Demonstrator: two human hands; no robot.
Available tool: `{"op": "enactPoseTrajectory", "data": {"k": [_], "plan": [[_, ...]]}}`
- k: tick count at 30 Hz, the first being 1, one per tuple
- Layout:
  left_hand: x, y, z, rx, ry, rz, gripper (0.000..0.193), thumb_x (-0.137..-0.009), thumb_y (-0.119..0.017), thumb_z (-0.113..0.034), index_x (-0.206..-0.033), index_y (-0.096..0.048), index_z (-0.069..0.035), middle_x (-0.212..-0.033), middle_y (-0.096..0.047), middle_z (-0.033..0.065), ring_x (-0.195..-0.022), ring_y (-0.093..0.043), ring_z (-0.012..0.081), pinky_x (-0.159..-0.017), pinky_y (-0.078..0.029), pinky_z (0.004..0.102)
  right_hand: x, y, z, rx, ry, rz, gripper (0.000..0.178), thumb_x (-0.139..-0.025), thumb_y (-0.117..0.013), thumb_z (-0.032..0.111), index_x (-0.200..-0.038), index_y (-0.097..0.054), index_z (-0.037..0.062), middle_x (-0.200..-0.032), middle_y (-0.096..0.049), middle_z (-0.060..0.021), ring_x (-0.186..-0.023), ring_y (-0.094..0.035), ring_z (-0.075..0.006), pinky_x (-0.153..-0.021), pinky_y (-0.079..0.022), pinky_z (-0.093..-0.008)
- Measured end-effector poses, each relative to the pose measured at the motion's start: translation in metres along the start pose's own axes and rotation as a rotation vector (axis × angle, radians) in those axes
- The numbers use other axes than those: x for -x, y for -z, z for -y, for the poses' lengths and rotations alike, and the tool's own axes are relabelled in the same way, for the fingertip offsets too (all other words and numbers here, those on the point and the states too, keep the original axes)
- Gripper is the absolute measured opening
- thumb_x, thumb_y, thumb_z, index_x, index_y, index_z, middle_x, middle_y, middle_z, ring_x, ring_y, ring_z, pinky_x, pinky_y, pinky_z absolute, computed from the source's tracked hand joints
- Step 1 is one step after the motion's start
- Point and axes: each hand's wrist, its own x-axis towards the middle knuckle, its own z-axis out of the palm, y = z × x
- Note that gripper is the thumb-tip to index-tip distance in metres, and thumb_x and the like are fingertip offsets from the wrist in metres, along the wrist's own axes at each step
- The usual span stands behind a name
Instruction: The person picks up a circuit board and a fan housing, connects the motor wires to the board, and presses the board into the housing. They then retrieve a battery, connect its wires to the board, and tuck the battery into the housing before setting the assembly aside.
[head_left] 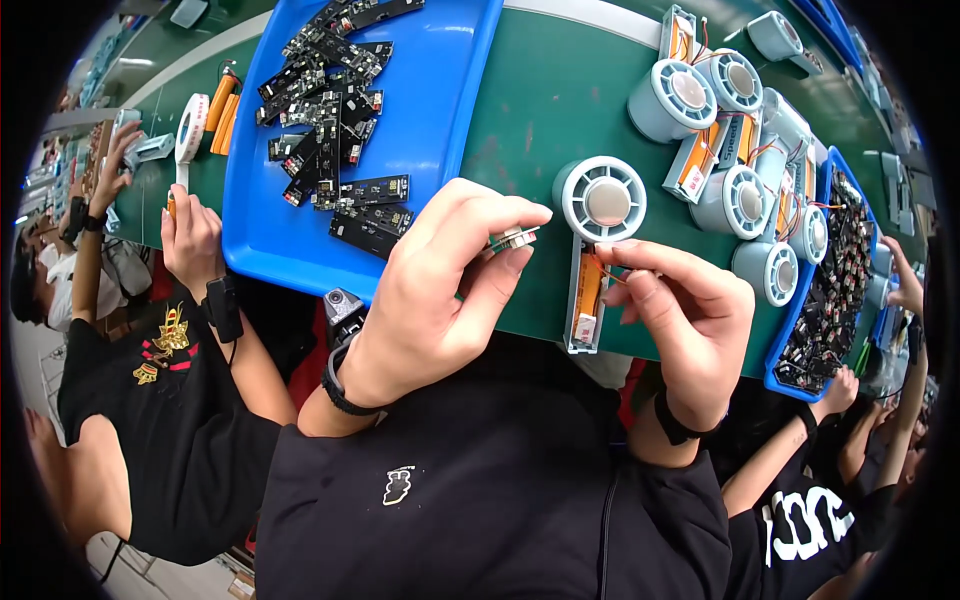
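My left hand (435, 275) pinches a small circuit board (516, 239) between thumb and fingertips; most of the board is hidden in the hand. Close by on the right, my right hand (685, 310) has its fingertips closed on thin wires (610, 274). These wires come from a pale blue device with a round grille head (606, 200), which lies on the green table. Its open handle points toward me and holds an orange battery (586, 285). The right fingers cover part of the join between head and handle.
On the left, a blue tray (245, 215) carries several black circuit boards (325, 130). Similar pale blue devices (745, 200) crowd the right, beside another blue tray (775, 365) of dark parts. A tape roll (191, 128) and orange batteries (222, 115) are near a co-worker's hand (193, 240).
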Motion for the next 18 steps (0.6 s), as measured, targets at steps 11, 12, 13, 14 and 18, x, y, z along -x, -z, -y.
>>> {"op": "enactPoseTrajectory", "data": {"k": [11,12,13,14,18], "plan": [[0.0,-0.001,-0.003,0.001,0.024,0.108,0.028,-0.098,-0.063,-0.001,-0.126,-0.065,0.0,-0.107,-0.061,0.0104,-0.092,-0.059,0.0179,-0.081,-0.048,0.0285,0.005,-0.016,-0.014,0.416,0.22,-0.09,0.029,-0.082,-0.079,-0.005,-0.11,-0.077,0.0017,-0.094,-0.071,-0.0126,-0.074,-0.068,-0.0182,-0.063,-0.052,-0.0274],[0.001,-0.003,0.0,0.021,0.019,0.102,0.028,-0.1,-0.061,-0.003,-0.128,-0.064,0.0,-0.108,-0.061,0.0109,-0.093,-0.059,0.0177,-0.081,-0.047,0.0285,0.005,-0.02,-0.018,0.451,0.252,-0.077,0.03,-0.08,-0.08,-0.005,-0.108,-0.077,0.0025,-0.093,-0.069,-0.0126,-0.074,-0.068,-0.0197,-0.062,-0.051,-0.0283],[0.002,-0.005,0.002,0.042,0.015,0.095,0.029,-0.102,-0.059,-0.006,-0.13,-0.063,0.001,-0.109,-0.06,0.0113,-0.093,-0.058,0.0175,-0.08,-0.047,0.0285,0.005,-0.024,-0.021,0.485,0.284,-0.064,0.031,-0.078,-0.08,-0.006,-0.107,-0.077,0.0033,-0.093,-0.068,-0.0126,-0.073,-0.067,-0.0211,-0.061,-0.05,-0.0292],[0.003,-0.006,0.002,0.06,0.01,0.09,0.03,-0.104,-0.057,-0.009,-0.132,-0.062,0.001,-0.11,-0.059,0.0118,-0.094,-0.057,0.0173,-0.079,-0.046,0.0285,0.006,-0.026,-0.023,0.518,0.317,-0.053,0.032,-0.076,-0.081,-0.007,-0.106,-0.077,0.0041,-0.093,-0.066,-0.0126,-0.073,-0.066,-0.0225,-0.06,-0.05,-0.0302],[0.007,-0.002,-0.007,0.107,0.074,0.161,0.033,-0.108,-0.052,-0.014,-0.136,-0.06,0.001,-0.11,-0.058,0.0121,-0.095,-0.057,0.0177,-0.08,-0.046,0.0282,0.01,-0.026,-0.025,0.56,0.334,-0.102,0.029,-0.077,-0.08,-0.009,-0.103,-0.077,0.0034,-0.097,-0.067,-0.0108,-0.077,-0.069,-0.0208,-0.065,-0.052,-0.0288]]}}
